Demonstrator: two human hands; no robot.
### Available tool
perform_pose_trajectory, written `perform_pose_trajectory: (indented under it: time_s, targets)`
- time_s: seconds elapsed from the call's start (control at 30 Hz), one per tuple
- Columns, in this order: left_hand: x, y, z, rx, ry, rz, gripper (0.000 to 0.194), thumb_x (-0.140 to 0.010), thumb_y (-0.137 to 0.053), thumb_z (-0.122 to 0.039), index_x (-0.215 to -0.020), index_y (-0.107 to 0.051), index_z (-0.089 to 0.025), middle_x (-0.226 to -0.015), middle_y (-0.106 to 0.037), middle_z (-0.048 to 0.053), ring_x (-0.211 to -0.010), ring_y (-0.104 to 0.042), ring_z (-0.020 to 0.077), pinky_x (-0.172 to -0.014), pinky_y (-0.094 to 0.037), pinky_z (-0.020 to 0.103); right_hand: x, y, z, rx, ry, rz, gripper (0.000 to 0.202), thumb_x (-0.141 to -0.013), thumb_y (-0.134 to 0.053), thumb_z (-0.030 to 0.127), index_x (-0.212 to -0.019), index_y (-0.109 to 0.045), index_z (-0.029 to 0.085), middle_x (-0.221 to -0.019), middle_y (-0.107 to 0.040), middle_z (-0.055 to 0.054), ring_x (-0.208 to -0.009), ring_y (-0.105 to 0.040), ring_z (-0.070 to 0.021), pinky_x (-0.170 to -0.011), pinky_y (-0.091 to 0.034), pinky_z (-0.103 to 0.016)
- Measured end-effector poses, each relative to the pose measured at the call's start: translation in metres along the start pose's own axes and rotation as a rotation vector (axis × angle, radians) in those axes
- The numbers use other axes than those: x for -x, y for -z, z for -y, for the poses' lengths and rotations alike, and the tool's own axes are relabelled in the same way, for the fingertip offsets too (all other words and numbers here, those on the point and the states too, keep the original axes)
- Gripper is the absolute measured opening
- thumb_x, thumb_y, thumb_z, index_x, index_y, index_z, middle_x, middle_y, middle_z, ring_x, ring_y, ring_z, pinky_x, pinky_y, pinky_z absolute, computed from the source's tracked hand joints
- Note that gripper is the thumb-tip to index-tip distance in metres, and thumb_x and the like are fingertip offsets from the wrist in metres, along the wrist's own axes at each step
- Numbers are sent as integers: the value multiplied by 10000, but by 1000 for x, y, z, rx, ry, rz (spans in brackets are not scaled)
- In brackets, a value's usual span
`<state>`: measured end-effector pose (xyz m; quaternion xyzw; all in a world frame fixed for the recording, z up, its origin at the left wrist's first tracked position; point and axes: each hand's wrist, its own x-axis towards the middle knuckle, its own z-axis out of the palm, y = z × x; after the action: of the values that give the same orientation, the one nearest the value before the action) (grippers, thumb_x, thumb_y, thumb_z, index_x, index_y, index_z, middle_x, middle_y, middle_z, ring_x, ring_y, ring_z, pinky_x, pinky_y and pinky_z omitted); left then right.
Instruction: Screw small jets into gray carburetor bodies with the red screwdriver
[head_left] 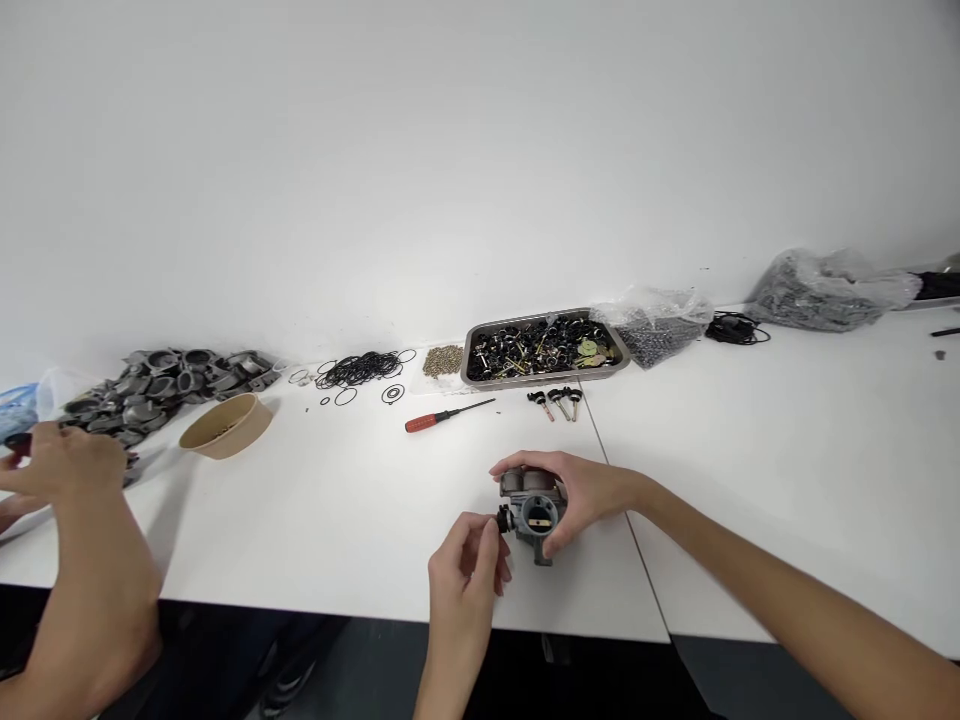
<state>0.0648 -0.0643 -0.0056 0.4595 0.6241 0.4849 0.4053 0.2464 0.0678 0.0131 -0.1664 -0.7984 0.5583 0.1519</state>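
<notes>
Far left, co-worker's hand [67,465], then bowl [244,430]. Screwdriver [442,417] lies behind my left hand [466,565]; thumb and finger pinch black knob [504,519]. Knob, nearer left hand, has axis roughly along front edge of bench [315,550], pointing right into carburetor [519,496]. Carburetor near front edge; bench contact unclear. My right hand [585,490] grips carburetor's right side; bench surface stretches right beyond seam [652,580].

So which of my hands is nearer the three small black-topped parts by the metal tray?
Your right hand. It sits on the near side of those parts, gripping the grey metal body; your left hand is farther off to the left, pinching the black fitting.
</notes>
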Motion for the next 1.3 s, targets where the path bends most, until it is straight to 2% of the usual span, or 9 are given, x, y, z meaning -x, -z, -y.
perform_pose_trajectory:
  time_s: [0.13, 0.47, 0.73, 0.83, 0.97, 1.3]
  targets:
    - [-4, 2, 3, 160, 42, 2, 388, -807, -630, -546, -817, -624, -158, -597, -597, 25, -456, -531, 129, -433, -434, 245, 0, 0, 1, 14, 1, -2, 894, -575, -884, 393, -1373, -493, 293, -1319, -555, -65, -1160, -557, -253, -958, -471, -338]
    - [-11, 11, -7, 218, 121, 115, 379, -771, -693, -491, -859, -630, -128, -628, -601, 27, -469, -562, 135, -437, -453, 252, 0, 1, 4, 20, -16, 13, 874, -593, -877, 392, -1371, -490, 298, -1352, -533, -60, -1192, -544, -254, -993, -457, -346]
    - [-12, 11, -10, 250, 138, 149, 362, -753, -713, -473, -854, -613, -140, -636, -611, 30, -477, -581, 155, -441, -464, 270, 0, 1, 2, 22, -3, -1, 878, -583, -880, 397, -1367, -500, 290, -1328, -544, -60, -1187, -542, -258, -1002, -451, -350]
    - [-10, 6, -12, 307, 147, 127, 356, -758, -713, -464, -887, -622, -145, -635, -617, 25, -489, -598, 171, -454, -485, 289, 1, 1, 3, 28, -8, 1, 871, -585, -879, 395, -1363, -500, 296, -1310, -554, -55, -1155, -558, -249, -978, -463, -341]
    - [-9, 2, -13, 351, 160, 67, 349, -765, -710, -460, -827, -640, -124, -607, -616, 36, -485, -596, 173, -448, -487, 295, 1, 1, 4, 36, -19, 1, 861, -597, -873, 391, -1366, -497, 299, -1291, -567, -50, -1123, -573, -240, -948, -474, -326]
    - [-9, 3, -10, 334, 120, 40, 311, -756, -734, -400, -842, -669, -109, -584, -624, 43, -504, -601, 174, -453, -493, 285, 0, 0, 4, 58, -8, -12, 874, -590, -877, 408, -1369, -497, 302, -1329, -545, -57, -1178, -552, -261, -977, -462, -338]
